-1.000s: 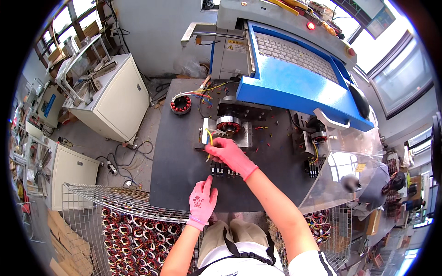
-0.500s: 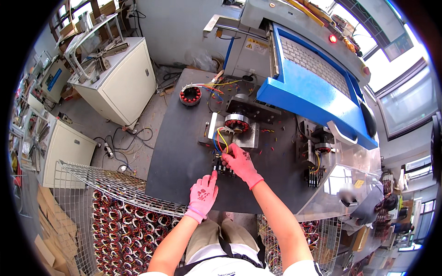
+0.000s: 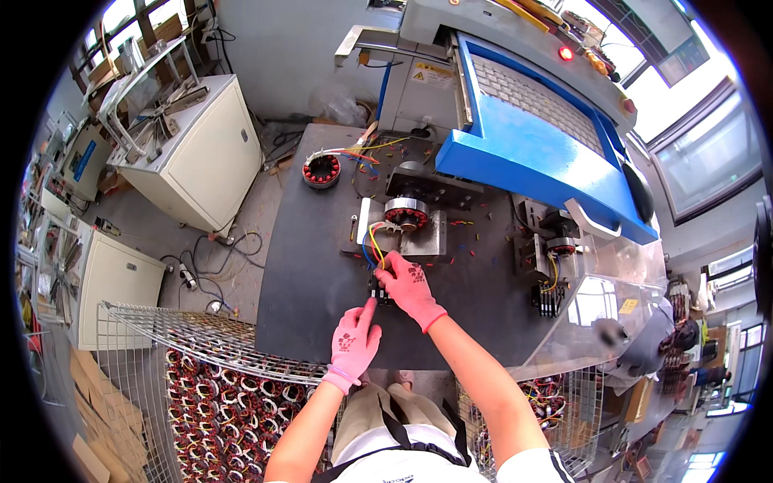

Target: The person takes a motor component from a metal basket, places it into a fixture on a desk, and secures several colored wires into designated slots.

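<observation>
Two hands in pink gloves work over a dark tabletop (image 3: 306,282) in the head view. The right hand (image 3: 411,291) has its thumb and fingers brought together, pinching a yellow wire (image 3: 373,234) near its lower end. The left hand (image 3: 354,342) is loosely spread, the index finger reaching forward and the thumb apart from it; that fingertip is at the near edge of a black terminal block (image 3: 382,295), though whether it presses down cannot be told. The block is partly hidden by the right hand. Beside the yellow wire, a blue wire (image 3: 366,256) also runs down toward the block from a ring-shaped motor stator (image 3: 406,211), which sits in a metal fixture (image 3: 435,233) just beyond the hands. Further back and to the left, a second stator (image 3: 321,171) with red windings lies on the tabletop, its wires trailing right. Small coloured bits are scattered about the fixture. To the right stands a similar fixture with another stator (image 3: 561,246) and another black block (image 3: 549,301) near it. A blue machine frame (image 3: 539,181) rises behind. Below the table's left edge, a wire basket (image 3: 201,342) contains many stators.
</observation>
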A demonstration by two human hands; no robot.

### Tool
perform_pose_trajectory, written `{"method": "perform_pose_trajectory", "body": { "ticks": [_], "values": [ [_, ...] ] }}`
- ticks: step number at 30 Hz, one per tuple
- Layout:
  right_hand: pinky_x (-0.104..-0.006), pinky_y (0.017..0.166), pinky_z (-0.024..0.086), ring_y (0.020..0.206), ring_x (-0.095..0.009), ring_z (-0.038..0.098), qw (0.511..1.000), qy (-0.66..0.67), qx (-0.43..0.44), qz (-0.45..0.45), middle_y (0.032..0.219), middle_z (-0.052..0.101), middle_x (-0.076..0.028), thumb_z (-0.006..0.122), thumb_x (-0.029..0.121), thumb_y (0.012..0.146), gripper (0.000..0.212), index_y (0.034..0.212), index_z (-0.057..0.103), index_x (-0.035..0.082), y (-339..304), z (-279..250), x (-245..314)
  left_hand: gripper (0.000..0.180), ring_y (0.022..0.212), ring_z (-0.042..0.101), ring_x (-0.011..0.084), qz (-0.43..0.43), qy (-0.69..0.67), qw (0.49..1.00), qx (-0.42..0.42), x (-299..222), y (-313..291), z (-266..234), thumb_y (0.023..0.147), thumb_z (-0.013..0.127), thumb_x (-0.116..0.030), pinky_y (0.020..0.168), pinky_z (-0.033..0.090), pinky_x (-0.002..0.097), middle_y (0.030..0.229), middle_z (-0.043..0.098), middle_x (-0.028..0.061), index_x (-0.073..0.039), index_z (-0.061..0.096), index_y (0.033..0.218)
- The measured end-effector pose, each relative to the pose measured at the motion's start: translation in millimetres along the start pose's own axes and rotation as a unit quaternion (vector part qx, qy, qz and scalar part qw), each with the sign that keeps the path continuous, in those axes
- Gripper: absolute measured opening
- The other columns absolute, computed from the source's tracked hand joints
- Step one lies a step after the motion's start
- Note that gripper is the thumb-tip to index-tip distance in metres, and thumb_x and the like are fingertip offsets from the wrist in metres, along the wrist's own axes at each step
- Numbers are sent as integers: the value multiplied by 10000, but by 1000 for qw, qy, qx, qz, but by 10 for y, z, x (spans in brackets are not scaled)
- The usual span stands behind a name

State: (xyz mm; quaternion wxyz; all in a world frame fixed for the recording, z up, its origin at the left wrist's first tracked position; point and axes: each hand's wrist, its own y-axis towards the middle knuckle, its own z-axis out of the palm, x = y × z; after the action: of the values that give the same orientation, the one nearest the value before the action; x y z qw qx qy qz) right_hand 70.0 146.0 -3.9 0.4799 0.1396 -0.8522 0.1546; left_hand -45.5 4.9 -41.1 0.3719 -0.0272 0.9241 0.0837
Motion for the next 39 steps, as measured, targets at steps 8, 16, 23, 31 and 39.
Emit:
{"method": "perform_pose_trajectory", "body": {
  "ticks": [8, 16, 23, 31, 39],
  "values": [
    [-293, 655, 500, 712, -150, 634, 994, 65, 37, 77, 849, 678, -91, 600, 186, 902, 305, 1172, 578, 46, -711, -367, 754, 703, 907, 555, 173, -152, -294, 943, -30, 237, -37, 118, 915, 591, -168, 761, 501, 308, 1210, 479, 124, -99, 214, 1505],
    [-235, 693, 484, 817, -110, 611, 965, 59, -233, -103, 974, 663, -52, 584, 71, 911, 247, 1154, 618, 38, -2099, -1936, 819, 534, 859, 495, 99, -155, -287, 944, -57, 304, -75, 215, 939, 576, -129, 681, 458, 232, 1130, 475, 37, -109, 379, 1435],
    [-379, 1104, 328, 1375, -280, 319, 747, -98, -651, 88, 1523, 229, -224, 529, 344, 981, 700, 1478, 215, -36, -3489, -4384, -1723, 288, 656, 432, 27, -230, -429, 845, -220, -226, -33, 470, 977, 552, -198, 561, 382, 183, 844, 531, -28, -73, 545, 1237],
    [-384, 964, 421, 1038, -226, 570, 836, 319, -447, 13, 1107, 624, -94, 432, 518, 985, 558, 1172, 546, 5, -3810, -4099, -3852, 236, 726, 571, 183, -148, -146, 969, -136, -1399, -1451, 1197, 886, 624, -109, 652, 474, 320, 842, 591, 86, -23, 615, 1105],
    [-325, 923, 464, 1022, -201, 598, 946, 299, -119, 32, 1073, 639, -97, 550, 160, 968, 199, 1040, 638, -4, -3407, -3116, -2223, 403, 913, 620, 315, -101, -61, 988, 104, -1989, -2049, 1897, 916, 581, -305, 802, 506, 380, 1019, 616, 156, -63, 577, 1239]
  ]
}}
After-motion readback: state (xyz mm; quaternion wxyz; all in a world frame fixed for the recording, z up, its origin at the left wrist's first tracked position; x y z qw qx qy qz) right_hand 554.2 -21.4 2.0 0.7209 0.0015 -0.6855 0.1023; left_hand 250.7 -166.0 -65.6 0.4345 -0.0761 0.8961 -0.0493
